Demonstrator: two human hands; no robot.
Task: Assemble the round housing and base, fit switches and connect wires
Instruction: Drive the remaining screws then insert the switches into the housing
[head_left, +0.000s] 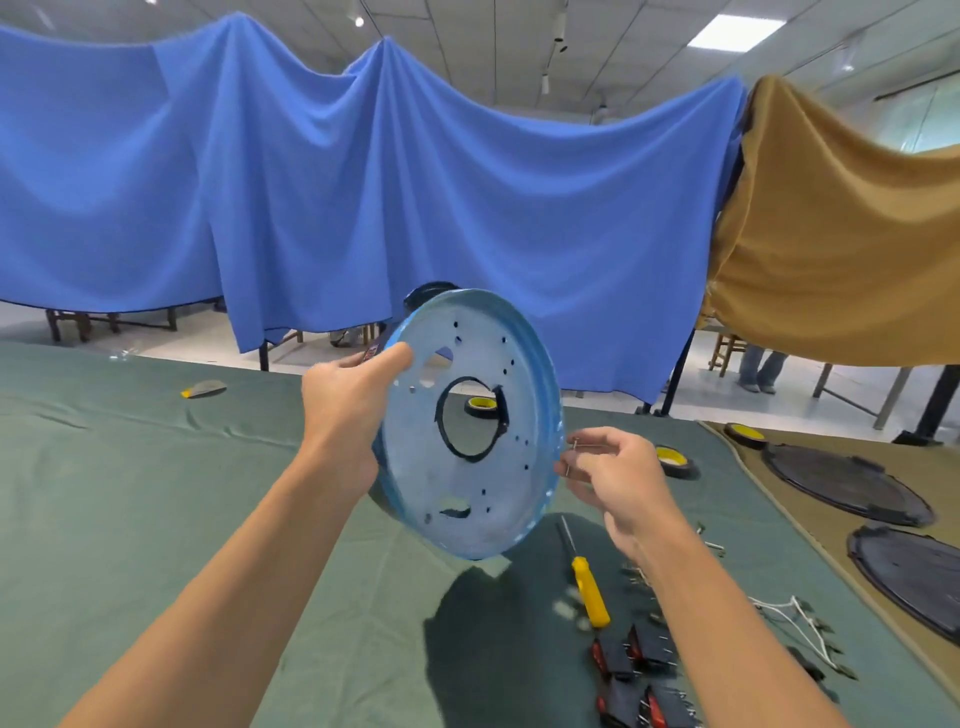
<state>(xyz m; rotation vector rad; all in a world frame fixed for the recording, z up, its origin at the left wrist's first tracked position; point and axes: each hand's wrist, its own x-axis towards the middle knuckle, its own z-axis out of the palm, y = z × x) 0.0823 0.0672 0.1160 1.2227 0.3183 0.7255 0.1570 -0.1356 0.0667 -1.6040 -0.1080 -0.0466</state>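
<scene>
Blue housing (410, 467) held in the air above the green cloth (156, 493), tilted on edge, flat face toward the wearer. Left hand (345, 405) grips its left rim: thumb laid across the face, fingers curled behind, out of sight. Right hand (618, 478) sits just beside the right rim and pinches a thin metal screw (573, 457) between thumb and forefinger, other fingers loosely curled.

Key relation: the screw is off the rim, not over the face. The small holes lie to the left of the fingertips. Its long axis runs near upright, along the face and not into it, so it probably has to be turned point-first and brought left to a hole. Right hand is the nearer one.

Screwdriver (589, 590) and switches (639, 670) lie on the cloth below the right forearm. Black bases (847, 488) are well apart, far right.
</scene>
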